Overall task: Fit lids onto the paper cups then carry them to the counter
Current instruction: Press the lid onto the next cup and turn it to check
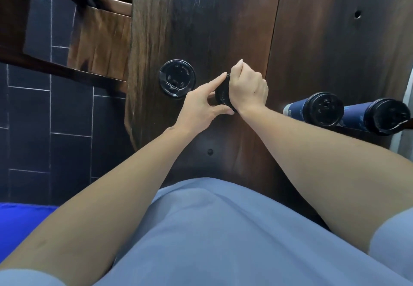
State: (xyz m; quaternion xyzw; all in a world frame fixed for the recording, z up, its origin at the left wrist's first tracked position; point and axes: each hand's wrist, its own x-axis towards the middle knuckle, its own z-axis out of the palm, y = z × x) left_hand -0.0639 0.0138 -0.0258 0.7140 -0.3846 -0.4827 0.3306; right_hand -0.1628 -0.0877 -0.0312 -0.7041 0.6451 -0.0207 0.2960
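black lid (pixel 221 94) tilted between hands

Four black-lidded cups (pixel 177 81) (pixel 223 94) (pixel 321 112) (pixel 387 115) stand upright on dark wood.

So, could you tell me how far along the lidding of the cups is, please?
Done: two blue cups on the right and one at the left already wear black lids. In hand: both the left hand and right hand press a black lid onto a cup hidden beneath. Left: seating that lid, then carrying all four off the wooden table.
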